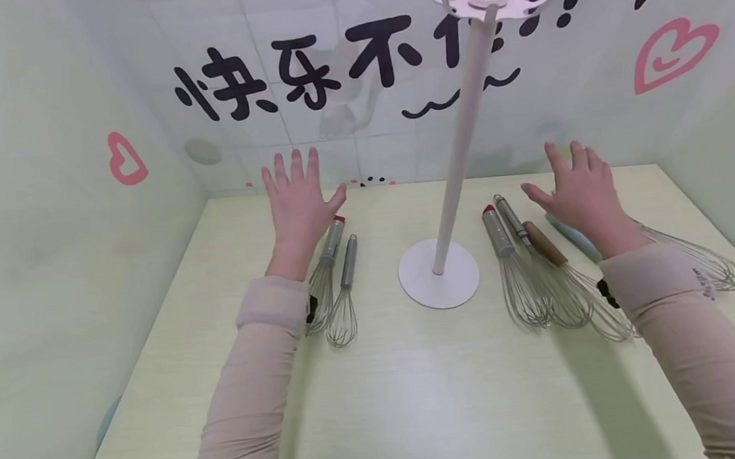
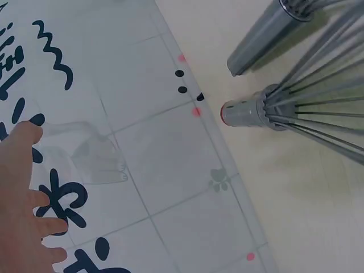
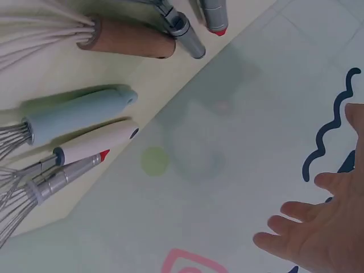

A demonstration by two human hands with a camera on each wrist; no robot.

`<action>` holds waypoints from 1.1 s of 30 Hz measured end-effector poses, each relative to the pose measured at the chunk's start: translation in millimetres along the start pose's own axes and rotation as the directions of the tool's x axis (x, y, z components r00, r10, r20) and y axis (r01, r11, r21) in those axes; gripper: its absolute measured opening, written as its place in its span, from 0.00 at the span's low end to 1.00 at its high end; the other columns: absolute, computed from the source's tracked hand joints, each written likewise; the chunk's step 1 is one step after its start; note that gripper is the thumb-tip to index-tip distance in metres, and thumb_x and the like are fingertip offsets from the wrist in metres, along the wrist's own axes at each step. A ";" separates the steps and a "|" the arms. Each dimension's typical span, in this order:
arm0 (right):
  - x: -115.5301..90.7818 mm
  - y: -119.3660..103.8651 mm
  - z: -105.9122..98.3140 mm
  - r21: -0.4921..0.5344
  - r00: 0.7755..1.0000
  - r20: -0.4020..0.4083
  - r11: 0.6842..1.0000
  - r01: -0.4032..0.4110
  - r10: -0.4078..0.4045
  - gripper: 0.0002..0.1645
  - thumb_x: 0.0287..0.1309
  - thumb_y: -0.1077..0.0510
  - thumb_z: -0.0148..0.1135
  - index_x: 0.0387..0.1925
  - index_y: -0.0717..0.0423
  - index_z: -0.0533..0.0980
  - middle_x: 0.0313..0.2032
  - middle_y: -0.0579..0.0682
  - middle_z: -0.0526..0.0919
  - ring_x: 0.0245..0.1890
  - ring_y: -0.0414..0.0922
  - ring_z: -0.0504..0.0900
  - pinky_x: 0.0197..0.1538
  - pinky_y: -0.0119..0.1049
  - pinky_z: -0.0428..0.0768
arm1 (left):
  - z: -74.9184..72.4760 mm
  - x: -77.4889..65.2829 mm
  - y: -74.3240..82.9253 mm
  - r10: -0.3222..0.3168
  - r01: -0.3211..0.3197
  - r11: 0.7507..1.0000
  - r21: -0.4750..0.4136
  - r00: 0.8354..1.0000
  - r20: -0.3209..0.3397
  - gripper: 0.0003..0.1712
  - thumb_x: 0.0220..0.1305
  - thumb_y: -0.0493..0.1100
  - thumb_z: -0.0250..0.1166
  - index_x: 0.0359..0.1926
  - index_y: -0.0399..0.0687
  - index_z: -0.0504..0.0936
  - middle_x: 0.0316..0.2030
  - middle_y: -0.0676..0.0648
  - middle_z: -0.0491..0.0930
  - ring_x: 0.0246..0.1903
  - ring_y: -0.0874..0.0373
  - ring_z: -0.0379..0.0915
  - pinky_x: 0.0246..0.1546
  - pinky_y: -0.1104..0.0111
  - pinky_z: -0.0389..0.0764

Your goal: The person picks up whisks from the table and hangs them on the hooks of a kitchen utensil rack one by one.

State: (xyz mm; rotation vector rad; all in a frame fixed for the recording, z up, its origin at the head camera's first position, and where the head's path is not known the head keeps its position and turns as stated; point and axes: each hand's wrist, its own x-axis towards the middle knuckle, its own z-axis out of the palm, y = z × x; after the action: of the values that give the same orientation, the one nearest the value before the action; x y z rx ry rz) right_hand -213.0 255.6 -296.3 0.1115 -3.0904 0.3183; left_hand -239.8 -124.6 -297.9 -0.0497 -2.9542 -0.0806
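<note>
My left hand point(image 1: 300, 204) is raised with fingers spread and holds nothing. Just below it lie two metal whisks: one with a red-tipped handle point(image 1: 332, 242), the other smaller point(image 1: 348, 263). My right hand point(image 1: 584, 196), also empty with fingers extended, hovers above several whisks on the right. Among these are a red-tipped whisk point(image 1: 497, 233), a slim metal whisk point(image 1: 511, 217), a brown-handled whisk point(image 1: 544, 243) and a blue-handled whisk point(image 3: 79, 114). The right wrist view adds a white-handled whisk point(image 3: 99, 141) and another red-tipped whisk point(image 3: 65, 177), partly covered by my arm in the head view.
Between the hands stands a tall white rack point(image 1: 457, 145) with a round base and a ring of hooks on top. The pale wooden table point(image 1: 380, 413) meets a back wall sheet point(image 1: 361, 141) with black lettering. Side sheets enclose left and right.
</note>
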 end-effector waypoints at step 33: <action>-4.5 -21.0 36.4 0.559 0.965 0.250 0.801 -0.215 0.084 0.39 0.70 0.48 0.46 0.72 0.63 0.49 0.64 0.71 0.64 0.63 0.65 0.66 0.68 0.59 0.68 | -8.7 -36.5 105.3 0.303 -0.301 0.392 -0.869 0.935 -0.187 0.23 0.74 0.45 0.50 0.65 0.42 0.69 0.55 0.41 0.79 0.58 0.53 0.74 0.63 0.67 0.77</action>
State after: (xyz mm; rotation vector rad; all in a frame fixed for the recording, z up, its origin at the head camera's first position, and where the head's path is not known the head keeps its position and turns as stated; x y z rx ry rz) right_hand -207.9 227.9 -327.8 -0.0986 -3.0788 1.3452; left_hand -198.4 -21.0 -290.8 -0.7281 -2.4427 -1.5747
